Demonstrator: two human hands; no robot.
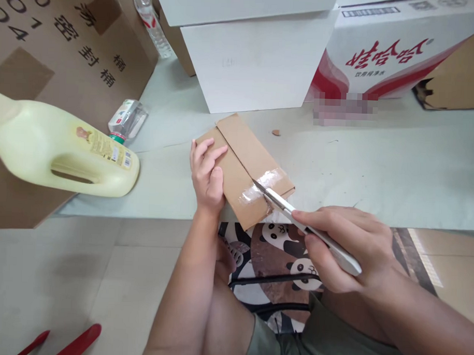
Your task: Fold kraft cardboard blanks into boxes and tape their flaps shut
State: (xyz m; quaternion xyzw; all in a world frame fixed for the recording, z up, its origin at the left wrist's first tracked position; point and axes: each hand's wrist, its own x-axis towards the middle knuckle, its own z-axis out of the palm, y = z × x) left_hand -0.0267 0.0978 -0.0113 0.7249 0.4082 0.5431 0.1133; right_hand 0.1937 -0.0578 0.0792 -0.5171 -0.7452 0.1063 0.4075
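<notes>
The surface is a table under a pale green cloth [377,167], with a large white cardboard carton [252,69] standing toward its far side. At the front edge lies a small flat brown cardboard box [239,178], one corner slightly past that edge. The left hand [208,172] is half open, its digits spread on the box's left side. The right hand [345,243] is closed around a slim white utility knife [283,203], blade tip at the seam by the clear tape [249,193]. Status: box judged unopened, flaps flat, tape on both sides of the seam; how much is severed cannot be told.
</notes>
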